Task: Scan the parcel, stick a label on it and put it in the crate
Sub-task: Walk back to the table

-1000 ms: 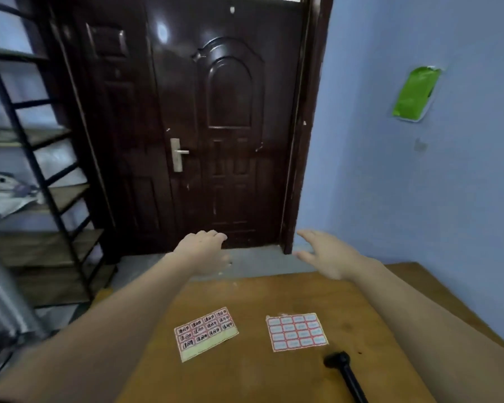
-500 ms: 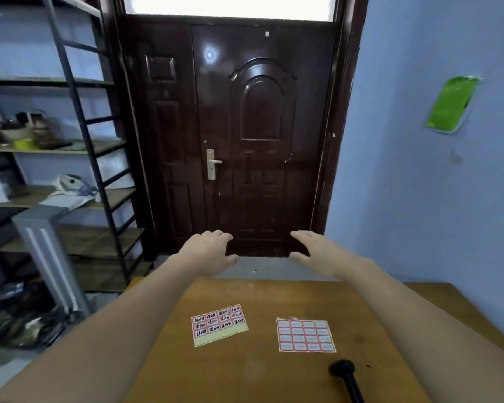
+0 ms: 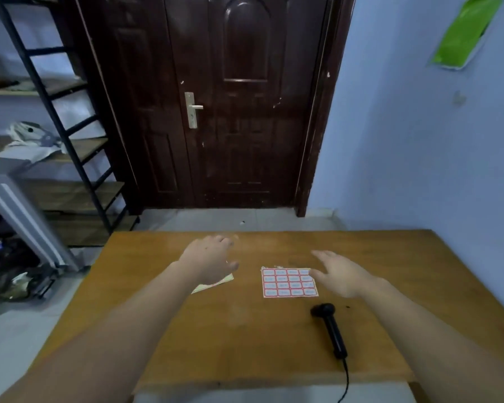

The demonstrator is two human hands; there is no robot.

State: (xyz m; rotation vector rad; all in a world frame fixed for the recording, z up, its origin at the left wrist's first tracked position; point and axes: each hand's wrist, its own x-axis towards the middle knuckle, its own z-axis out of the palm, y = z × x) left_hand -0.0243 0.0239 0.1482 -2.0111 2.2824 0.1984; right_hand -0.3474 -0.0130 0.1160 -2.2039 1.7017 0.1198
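Note:
Both hands hover over a wooden table with nothing in them. My left hand is spread above a label sheet and hides most of it. My right hand is open, its thumb over the right edge of a second sheet of red-framed labels. A black handheld scanner lies on the table to the lower right, its cable running off the near edge. No parcel or crate is in view.
A dark wooden door stands straight ahead beyond the table. A black metal shelf rack with assorted items fills the left side, clutter on the floor below it. A blue wall with a green item runs along the right.
The view has tipped down, showing more of the table and the whole scanner. Both hands have come down from in front of the door to just above the label sheets.

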